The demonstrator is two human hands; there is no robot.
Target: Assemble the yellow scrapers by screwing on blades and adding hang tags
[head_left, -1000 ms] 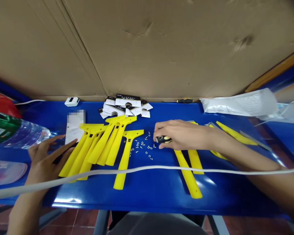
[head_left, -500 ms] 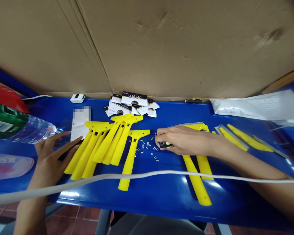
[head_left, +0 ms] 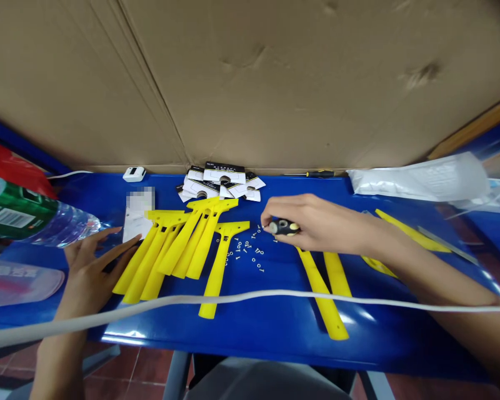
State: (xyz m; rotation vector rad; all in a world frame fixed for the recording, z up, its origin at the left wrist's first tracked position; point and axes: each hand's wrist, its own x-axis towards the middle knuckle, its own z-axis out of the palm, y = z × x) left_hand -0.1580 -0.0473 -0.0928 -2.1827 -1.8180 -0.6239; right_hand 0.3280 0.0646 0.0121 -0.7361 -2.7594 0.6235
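1. Shifted a little toward the far side since the earlier frame: right hand [head_left: 304, 222], together with the black-and-yellow tool handle [head_left: 281, 226].
2. At far left on the blue table [head_left: 262, 328]: green-labelled bottle [head_left: 16, 214] lying tilted, neck pointing right, with a clear container [head_left: 16, 282] nearer.
3. Just right of the bottle: left hand [head_left: 87, 272], fingers spread, with nothing visible in its grip; near a white paper slip [head_left: 135, 225] and beside the first scraper handles.
4. Left of centre: overlapping yellow scraper handles [head_left: 178, 244], T-shaped ends far, butts near; packaging cards [head_left: 223, 180] piled beyond.
5. Around centre: one lone yellow scraper handle [head_left: 214, 272], then loose screws and nuts [head_left: 245, 246] scattered just to its right.
6. Right of the scatter: right hand with fingers curled firmly around the tool handle, round end facing left; tip hidden from view.
7. Under and nearer than that hand: two more scraper handles [head_left: 329, 316], heads covered.
8. At far right: yellow strips [head_left: 412, 233] beyond the forearm, white plastic pouch [head_left: 412, 178] farther still.
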